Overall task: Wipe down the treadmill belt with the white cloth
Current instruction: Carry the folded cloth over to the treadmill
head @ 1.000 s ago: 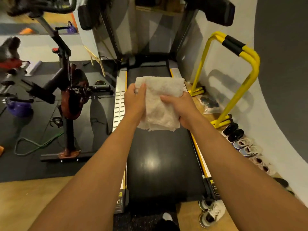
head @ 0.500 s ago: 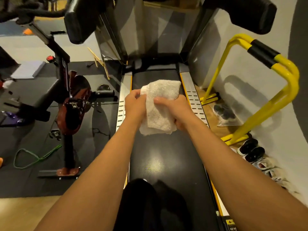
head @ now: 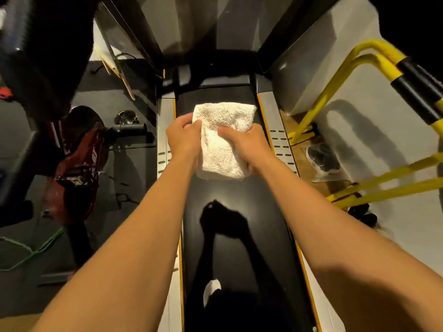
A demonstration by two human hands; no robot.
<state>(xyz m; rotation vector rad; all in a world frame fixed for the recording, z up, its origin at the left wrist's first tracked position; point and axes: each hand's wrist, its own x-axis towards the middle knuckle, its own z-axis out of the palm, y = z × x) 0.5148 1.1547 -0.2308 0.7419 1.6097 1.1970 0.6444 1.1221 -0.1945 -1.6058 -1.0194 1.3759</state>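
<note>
A folded white cloth is held in front of me above the black treadmill belt. My left hand grips its left edge, fingers curled over the fabric. My right hand clasps its right side, thumb on top. Whether the cloth touches the belt cannot be told. The belt runs from the dark motor cover at the top down under my legs, where a white sock shows.
Grey side rails with yellow trim flank the belt. A yellow frame with black grips, a bag and shoes stand to the right by the white wall. An exercise bike and green cord sit on the left.
I have moved forward onto the treadmill, so the belt fills more of the view. Both hands keep hold of the cloth, now carried nearer the front of the belt.
</note>
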